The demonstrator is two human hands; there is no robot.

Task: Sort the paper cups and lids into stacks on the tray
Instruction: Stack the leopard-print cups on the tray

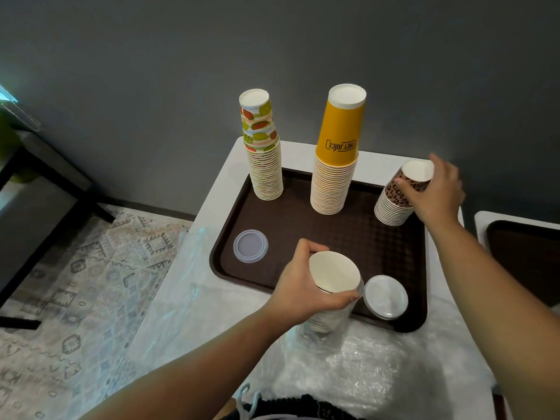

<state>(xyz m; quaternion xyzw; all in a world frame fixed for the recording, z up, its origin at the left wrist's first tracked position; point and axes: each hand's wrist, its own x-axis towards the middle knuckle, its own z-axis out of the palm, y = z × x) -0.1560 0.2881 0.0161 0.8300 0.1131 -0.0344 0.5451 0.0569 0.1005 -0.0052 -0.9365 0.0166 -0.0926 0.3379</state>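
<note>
A brown tray [303, 225] lies on a white table. On it stand a fruit-print cup stack [263, 153] at the back left and a taller yellow "Hey Juice" cup stack [336, 156] in the middle, both upside down. My right hand [436, 192] grips a leopard-print cup stack [394, 204] at the tray's back right edge. My left hand [306, 286] holds a stack of plain cups [333, 275], mouth up, at the tray's front edge. A clear lid [251, 246] lies at the tray's left; a white lid stack [385, 296] sits at the front right.
Crumpled clear plastic wrap [363, 377] covers the table's near part and hangs off the left side. A second brown tray [527, 256] sits on another white table to the right. A grey wall stands behind; a patterned rug [91, 268] covers the floor on the left.
</note>
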